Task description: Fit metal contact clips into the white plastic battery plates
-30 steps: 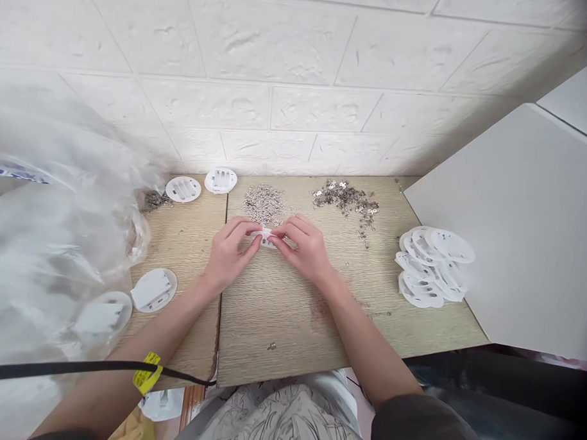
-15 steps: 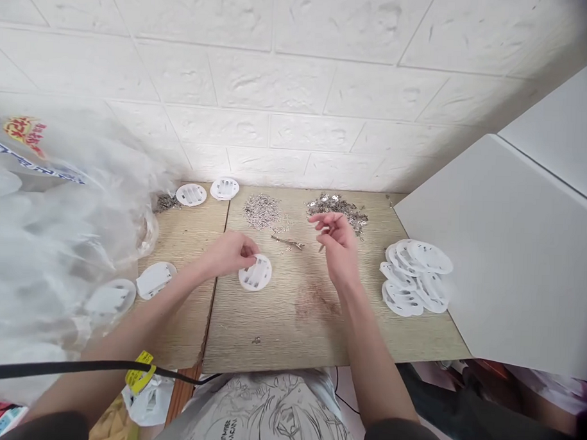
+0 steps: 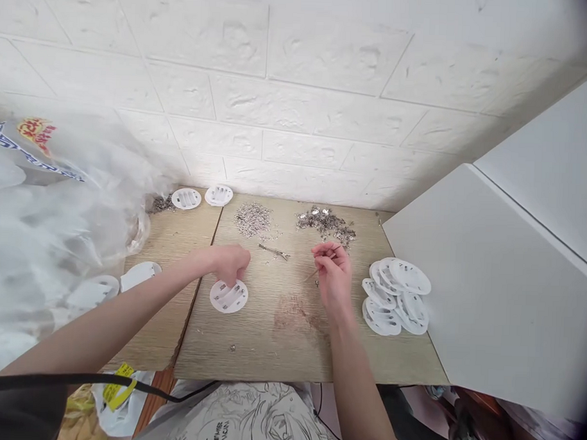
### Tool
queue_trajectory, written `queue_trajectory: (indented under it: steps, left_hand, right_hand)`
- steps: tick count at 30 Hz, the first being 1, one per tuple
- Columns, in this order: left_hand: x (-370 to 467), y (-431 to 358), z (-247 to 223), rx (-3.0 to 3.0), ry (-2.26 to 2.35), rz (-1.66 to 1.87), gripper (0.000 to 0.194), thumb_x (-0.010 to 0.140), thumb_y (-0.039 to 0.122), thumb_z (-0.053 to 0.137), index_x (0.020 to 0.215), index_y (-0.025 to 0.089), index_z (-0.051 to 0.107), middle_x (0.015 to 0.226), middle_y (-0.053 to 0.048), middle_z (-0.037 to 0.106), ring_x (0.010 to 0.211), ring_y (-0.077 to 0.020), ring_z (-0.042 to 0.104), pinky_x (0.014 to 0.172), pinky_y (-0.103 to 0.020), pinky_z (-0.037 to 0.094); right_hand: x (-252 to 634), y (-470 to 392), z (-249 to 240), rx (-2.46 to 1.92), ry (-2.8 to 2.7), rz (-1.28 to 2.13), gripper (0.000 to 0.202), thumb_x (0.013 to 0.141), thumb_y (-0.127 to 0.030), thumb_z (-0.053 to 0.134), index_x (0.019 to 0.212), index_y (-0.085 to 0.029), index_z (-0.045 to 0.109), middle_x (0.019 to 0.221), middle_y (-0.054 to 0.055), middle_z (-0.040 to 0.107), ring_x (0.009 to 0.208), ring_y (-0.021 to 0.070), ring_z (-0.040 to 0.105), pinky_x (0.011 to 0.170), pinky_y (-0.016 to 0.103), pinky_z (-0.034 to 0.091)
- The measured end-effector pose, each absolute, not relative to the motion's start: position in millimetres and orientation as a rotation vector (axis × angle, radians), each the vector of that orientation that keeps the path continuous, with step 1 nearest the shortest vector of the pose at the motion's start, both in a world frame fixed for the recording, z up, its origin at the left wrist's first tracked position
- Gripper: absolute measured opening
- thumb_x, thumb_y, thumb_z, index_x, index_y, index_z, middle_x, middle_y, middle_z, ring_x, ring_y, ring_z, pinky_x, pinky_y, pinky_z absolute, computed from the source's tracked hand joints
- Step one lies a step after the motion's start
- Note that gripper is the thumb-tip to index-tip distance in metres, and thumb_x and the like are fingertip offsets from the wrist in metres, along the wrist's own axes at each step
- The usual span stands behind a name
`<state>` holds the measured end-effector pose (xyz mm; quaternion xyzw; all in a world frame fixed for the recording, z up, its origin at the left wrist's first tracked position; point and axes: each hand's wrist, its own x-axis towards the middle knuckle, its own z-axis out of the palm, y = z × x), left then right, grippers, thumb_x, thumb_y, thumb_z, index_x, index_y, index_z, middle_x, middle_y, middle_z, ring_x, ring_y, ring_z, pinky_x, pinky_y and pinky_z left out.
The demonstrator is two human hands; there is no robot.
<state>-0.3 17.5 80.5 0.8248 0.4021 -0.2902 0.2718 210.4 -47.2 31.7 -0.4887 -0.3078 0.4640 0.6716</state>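
My left hand (image 3: 231, 264) has its fingers curled down onto the upper edge of a white round plastic battery holder (image 3: 229, 299), which lies flat on the table with slots and small metal contacts showing. My right hand (image 3: 334, 273) is raised to the right of it, finger and thumb pinching a thin stick-like tool (image 3: 311, 276) that points down and left. A tiny metal piece (image 3: 317, 284) shows beside the tool; I cannot tell whether they touch. Between the hands and further back lies a slim metal tool (image 3: 274, 251), forked at one end.
Behind are a heap of tiny metal parts (image 3: 253, 220) and a heap of larger metal contact plates (image 3: 325, 222). Stacked battery holders (image 3: 399, 294) stand right, by a white panel (image 3: 489, 272). A clear plastic bag (image 3: 82, 193) fills the left. A black cable (image 3: 76, 380) crosses the front.
The view has shifted. My left fingers have turned downward at the holder's upper edge. My right fingers have closed in more, and the thin tool shows more clearly.
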Motion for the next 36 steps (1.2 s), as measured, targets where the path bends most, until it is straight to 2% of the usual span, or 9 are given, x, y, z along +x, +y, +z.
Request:
queue_trajectory:
  steps: [3,5,11,14,19,24,29,33,36]
  left_hand:
    - [8,14,87,2.24,1.076,-0.91,0.016,0.053,0.004,0.059,0.062,0.014,0.069,0.069,-0.009,0.07,0.069,-0.0224,0.065,0.059,-0.027,0.047]
    - [13,9,90,2.291,1.09,-0.968,0.017,0.055,0.002,0.058,0.064,0.012,0.069,0.078,-0.013,0.072,0.075,-0.0255,0.067,0.06,-0.029,0.049]
    - [14,-19,90,2.515,1.285,-0.777,0.036,0.073,-0.004,0.046,0.099,0.008,0.067,0.103,-0.02,0.068,0.1,-0.0285,0.065,0.08,-0.035,0.051]
    - [11,-34,86,2.493,1.439,-0.693,0.039,0.074,-0.007,0.04,0.096,0.009,0.068,0.098,-0.019,0.068,0.094,-0.0278,0.067,0.077,-0.037,0.052]
    - [4,-54,67,2.564,1.656,-0.409,0.036,0.07,-0.009,0.038,0.072,0.011,0.068,0.077,-0.017,0.067,0.079,-0.0287,0.066,0.06,-0.033,0.048]
    - [-11,-60,49,2.599,1.672,-0.086,0.034,0.07,-0.009,0.04,0.072,0.013,0.066,0.078,-0.016,0.066,0.081,-0.0295,0.063,0.06,-0.032,0.044]
    - [-33,-40,53,2.353,1.608,-0.065,0.022,0.081,0.009,0.045,0.077,0.017,0.066,0.085,-0.01,0.068,0.077,-0.0251,0.063,0.062,-0.033,0.043]
    - [-42,-33,51,2.065,1.227,0.529,0.012,0.085,0.025,0.053,0.085,0.019,0.063,0.086,-0.003,0.068,0.079,-0.0167,0.063,0.075,-0.031,0.049]
    - [-35,-40,42,1.906,1.059,1.061,0.01,0.086,0.026,0.056,0.088,0.02,0.062,0.087,-0.003,0.065,0.084,-0.0151,0.063,0.078,-0.03,0.051]
  right_hand:
    - [210,-50,32,-1.104,-0.706,1.057,0.016,0.061,-0.014,0.058,0.076,-0.02,0.055,0.076,-0.001,0.059,0.069,0.0117,0.047,0.06,0.025,0.032]
    - [210,-51,32,-1.105,-0.716,1.046,0.015,0.062,-0.014,0.058,0.076,-0.02,0.055,0.073,-0.001,0.058,0.07,0.0122,0.048,0.062,0.026,0.033]
    - [207,-53,32,-1.131,-0.739,1.044,0.012,0.063,-0.014,0.056,0.073,-0.02,0.053,0.069,-0.003,0.055,0.066,0.0116,0.046,0.063,0.026,0.034]
    - [204,-52,30,-1.142,-0.762,1.06,0.011,0.062,-0.014,0.055,0.072,-0.02,0.052,0.067,-0.003,0.054,0.063,0.0111,0.045,0.061,0.026,0.033]
    - [198,-53,24,-1.132,-0.819,1.005,0.01,0.064,-0.014,0.052,0.071,-0.02,0.052,0.064,-0.004,0.055,0.062,0.011,0.047,0.061,0.026,0.035]
    - [192,-56,18,-1.097,-0.989,0.89,0.016,0.066,-0.008,0.046,0.073,-0.02,0.054,0.064,-0.004,0.057,0.062,0.0113,0.049,0.062,0.026,0.037]
    - [184,-62,13,-0.901,-1.138,0.812,0.021,0.077,-0.006,0.041,0.067,-0.02,0.052,0.062,-0.002,0.055,0.061,0.0116,0.046,0.06,0.027,0.035]
    - [176,-75,17,-0.857,-1.253,0.818,0.023,0.085,-0.01,0.039,0.07,-0.02,0.053,0.065,-0.001,0.055,0.06,0.0122,0.046,0.057,0.027,0.034]
    - [167,-88,26,-1.011,-1.381,0.744,0.025,0.086,-0.008,0.037,0.072,-0.02,0.054,0.067,-0.001,0.053,0.062,0.0123,0.047,0.059,0.027,0.035]
